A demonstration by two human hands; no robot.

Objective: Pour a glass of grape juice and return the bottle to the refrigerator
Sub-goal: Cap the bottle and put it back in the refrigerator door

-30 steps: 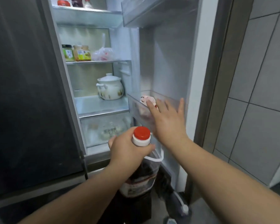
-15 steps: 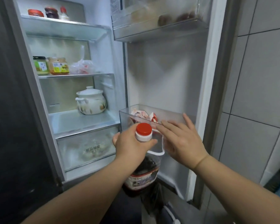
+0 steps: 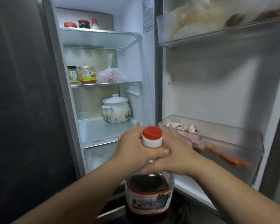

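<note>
The grape juice bottle point(image 3: 149, 196) is a large clear jug with dark juice, a grape label and a red cap point(image 3: 152, 133). It is upright in front of the open refrigerator, low in the view. My left hand point(image 3: 134, 147) grips its neck just under the cap. My right hand point(image 3: 178, 152) holds the bottle's right shoulder, with the thumb across the front and the fingers reaching past the neck. The bottle's base is out of view.
The clear lower door bin point(image 3: 233, 143) on the right holds pink and red packets. An upper door bin point(image 3: 217, 34) holds bagged food. Inside, a white ceramic pot point(image 3: 116, 109) stands on a glass shelf point(image 3: 95, 133), with jars point(image 3: 87, 76) above. A dark closed door point(image 3: 23, 94) is on the left.
My right hand left the lower door bin and came back onto the bottle's shoulder. The bottle rose and came nearer the fridge opening; my view moved closer and tilted up.
</note>
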